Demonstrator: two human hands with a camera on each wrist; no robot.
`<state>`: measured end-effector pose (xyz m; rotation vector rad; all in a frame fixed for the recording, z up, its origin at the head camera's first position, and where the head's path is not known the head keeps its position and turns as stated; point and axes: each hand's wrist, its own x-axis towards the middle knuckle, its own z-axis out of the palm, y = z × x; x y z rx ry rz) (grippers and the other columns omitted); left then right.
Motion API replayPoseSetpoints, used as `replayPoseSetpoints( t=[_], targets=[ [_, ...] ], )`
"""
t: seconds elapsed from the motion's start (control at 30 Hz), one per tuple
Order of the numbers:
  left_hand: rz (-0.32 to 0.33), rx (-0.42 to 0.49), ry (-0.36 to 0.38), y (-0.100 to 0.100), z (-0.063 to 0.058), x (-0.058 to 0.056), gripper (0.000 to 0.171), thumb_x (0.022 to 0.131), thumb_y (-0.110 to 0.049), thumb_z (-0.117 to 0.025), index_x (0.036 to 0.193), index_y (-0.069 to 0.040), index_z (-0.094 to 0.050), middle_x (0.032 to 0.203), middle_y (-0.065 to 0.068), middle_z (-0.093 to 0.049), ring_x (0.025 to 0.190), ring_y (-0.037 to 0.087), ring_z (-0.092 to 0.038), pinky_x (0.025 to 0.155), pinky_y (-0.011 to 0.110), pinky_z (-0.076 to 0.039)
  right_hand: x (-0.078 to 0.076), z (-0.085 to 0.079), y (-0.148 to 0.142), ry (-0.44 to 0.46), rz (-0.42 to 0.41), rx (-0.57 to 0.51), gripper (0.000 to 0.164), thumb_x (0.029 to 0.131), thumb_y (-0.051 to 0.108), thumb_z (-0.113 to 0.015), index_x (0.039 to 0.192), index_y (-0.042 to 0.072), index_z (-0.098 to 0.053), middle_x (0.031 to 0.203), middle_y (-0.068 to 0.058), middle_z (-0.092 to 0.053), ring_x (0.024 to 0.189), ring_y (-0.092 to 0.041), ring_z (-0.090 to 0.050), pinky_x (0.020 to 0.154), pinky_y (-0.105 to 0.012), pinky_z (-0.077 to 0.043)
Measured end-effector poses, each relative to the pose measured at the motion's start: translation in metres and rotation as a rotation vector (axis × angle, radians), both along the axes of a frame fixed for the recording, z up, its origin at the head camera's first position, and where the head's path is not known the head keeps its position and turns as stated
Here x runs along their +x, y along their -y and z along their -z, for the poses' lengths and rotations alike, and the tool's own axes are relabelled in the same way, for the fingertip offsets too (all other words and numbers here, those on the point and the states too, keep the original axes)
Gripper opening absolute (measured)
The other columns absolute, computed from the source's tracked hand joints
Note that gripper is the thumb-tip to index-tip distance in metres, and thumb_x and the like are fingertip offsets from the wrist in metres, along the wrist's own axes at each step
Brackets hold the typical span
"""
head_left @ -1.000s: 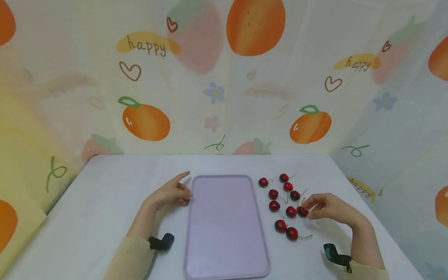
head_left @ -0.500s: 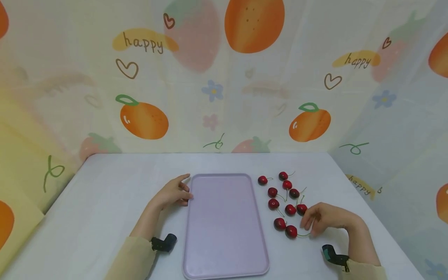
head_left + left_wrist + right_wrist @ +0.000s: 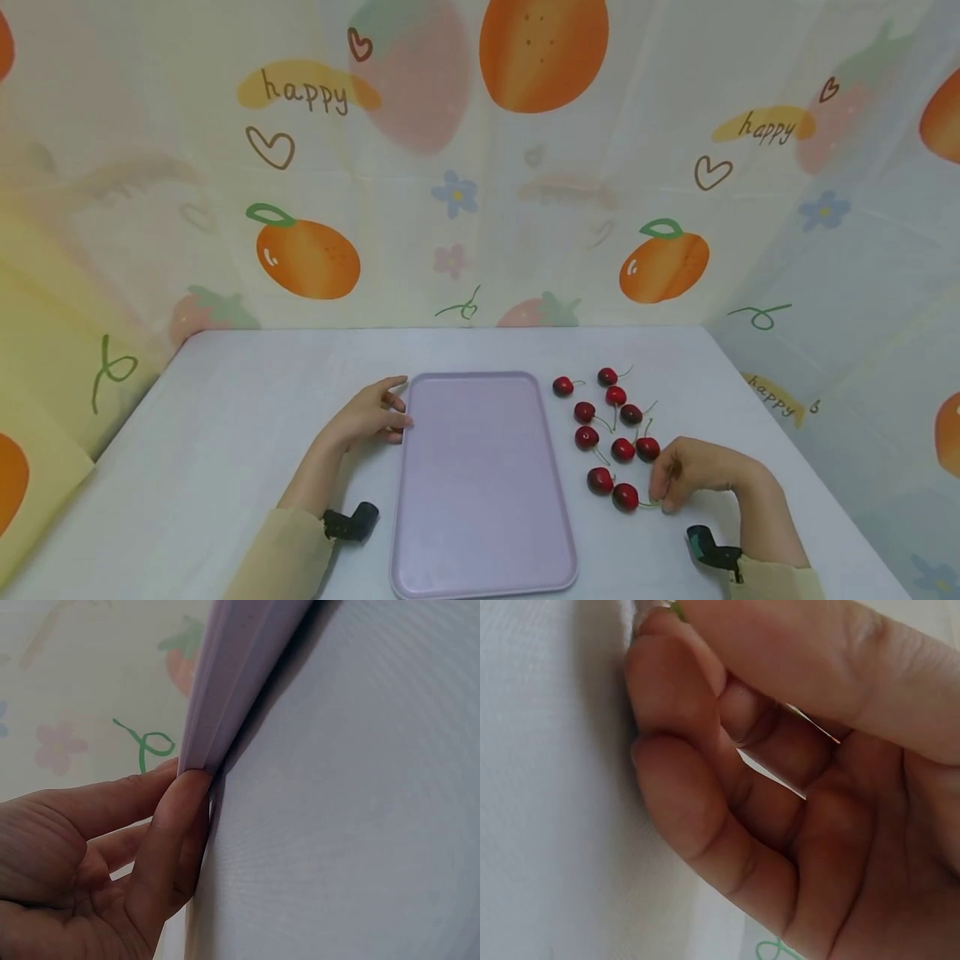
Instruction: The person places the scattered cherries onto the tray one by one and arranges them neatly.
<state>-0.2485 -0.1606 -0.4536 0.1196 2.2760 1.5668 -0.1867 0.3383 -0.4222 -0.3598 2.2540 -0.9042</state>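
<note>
Cherries (image 3: 587, 437) lie on the tabletop (image 3: 285, 358) between the tray (image 3: 483, 483) and your right hand (image 3: 696, 462). Your thumb and finger there pinch the nearest cherry (image 3: 625, 497) by its stem, which runs rightward from the fruit into your grip. Your left hand (image 3: 367, 414) pinches the tray's left rim. Skins look round, dark and glossy; the tray is smooth, lilac, round-cornered.
</note>
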Motion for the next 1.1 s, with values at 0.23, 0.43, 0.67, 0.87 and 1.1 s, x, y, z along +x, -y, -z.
replayPoseSetpoints(
  t=[0.23, 0.43, 0.67, 0.87, 1.1],
  targets=[
    [-0.01, -0.006, -0.002, -0.0016, -0.0019, 0.0025, 0.083, 0.083, 0.005, -0.07, 0.154, 0.0, -0.026, 0.104, 0.015, -0.051, 0.068, 0.013, -0.06, 0.063, 0.025, -0.062, 0.001, -0.001, 0.0023, -0.006, 0.024, 0.007, 0.009, 0.075, 0.006, -0.079, 0.083, 0.002, -0.076, 0.081, -0.008, -0.073, 0.077, -0.014, -0.057, 0.07, -0.031, -0.049],
    [-0.007, -0.011, 0.001, -0.0015, -0.0027, 0.003, 0.084, 0.083, 0.005, -0.07, 0.154, 0.0, -0.026, 0.103, 0.014, -0.051, 0.068, 0.013, -0.06, 0.063, 0.025, -0.062, 0.0014, -0.0019, 0.0048, 0.008, 0.046, 0.022, 0.012, 0.074, 0.007, -0.08, 0.084, 0.003, -0.076, 0.076, -0.004, -0.071, 0.072, -0.014, -0.056, 0.064, -0.029, -0.05],
    [-0.014, -0.018, 0.006, 0.0001, -0.0009, 0.0004, 0.082, 0.083, 0.005, -0.07, 0.154, -0.001, -0.027, 0.102, 0.014, -0.051, 0.066, 0.013, -0.06, 0.063, 0.025, -0.062, 0.001, -0.0012, 0.006, 0.021, 0.055, 0.023, 0.01, 0.075, 0.006, -0.079, 0.084, 0.003, -0.076, 0.072, -0.001, -0.068, 0.068, -0.015, -0.056, 0.062, -0.028, -0.053],
    [-0.015, -0.007, 0.012, 0.0008, -0.0003, 0.0009, 0.082, 0.083, 0.005, -0.07, 0.153, -0.003, -0.029, 0.101, 0.013, -0.051, 0.067, 0.013, -0.06, 0.063, 0.025, -0.062, -0.0001, -0.001, 0.0068, -0.002, 0.03, 0.017, 0.01, 0.075, 0.008, -0.079, 0.084, 0.004, -0.077, 0.074, -0.003, -0.069, 0.071, -0.014, -0.055, 0.061, -0.028, -0.05],
    [-0.007, -0.002, 0.007, 0.001, 0.0001, 0.001, 0.077, 0.084, 0.005, -0.068, 0.152, -0.003, -0.032, 0.1, 0.012, -0.051, 0.068, 0.013, -0.06, 0.064, 0.025, -0.062, -0.0029, -0.0034, 0.0086, -0.034, 0.013, 0.019, 0.011, 0.075, 0.009, -0.081, 0.083, 0.004, -0.077, 0.08, -0.005, -0.073, 0.074, -0.014, -0.056, 0.063, -0.029, -0.051]
  ],
)
